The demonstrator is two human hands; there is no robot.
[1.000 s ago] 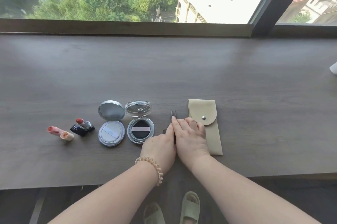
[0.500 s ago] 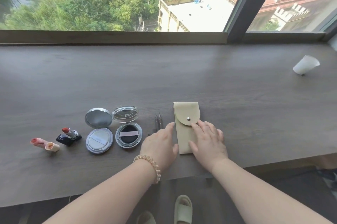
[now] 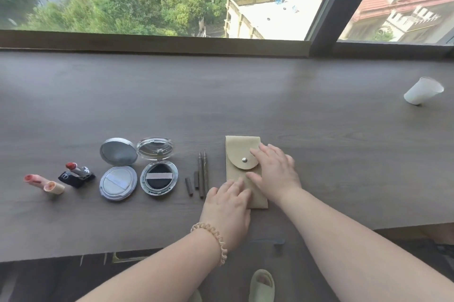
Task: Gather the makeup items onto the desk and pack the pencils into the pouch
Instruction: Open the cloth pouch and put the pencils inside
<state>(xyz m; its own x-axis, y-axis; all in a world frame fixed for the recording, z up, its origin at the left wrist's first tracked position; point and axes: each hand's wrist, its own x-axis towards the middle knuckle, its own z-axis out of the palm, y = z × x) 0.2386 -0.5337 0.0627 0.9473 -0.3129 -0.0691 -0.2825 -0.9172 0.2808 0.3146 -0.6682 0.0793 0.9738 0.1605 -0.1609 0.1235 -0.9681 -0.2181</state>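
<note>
A beige pouch (image 3: 239,154) with a snapped flap lies flat on the dark wooden desk (image 3: 221,95). My right hand (image 3: 275,174) rests on its right side, fingers spread near the flap's snap. My left hand (image 3: 227,201) presses its fingertips on the pouch's lower left part. Just left of the pouch lie two thin dark pencils (image 3: 202,172) side by side, with two small caps (image 3: 192,182) beside them. Neither hand holds a pencil.
Two open round compacts (image 3: 118,171) (image 3: 158,169) lie left of the pencils. Further left are an uncapped dark lipstick (image 3: 77,172) and a pink one (image 3: 44,182). A white paper cup (image 3: 422,90) lies tipped at the far right. The window sill runs along the back.
My right hand went from the pencils onto the pouch and slid up toward the flap. My left hand moved right, off the pencils and onto the pouch's lower part. The pencils now lie uncovered.
</note>
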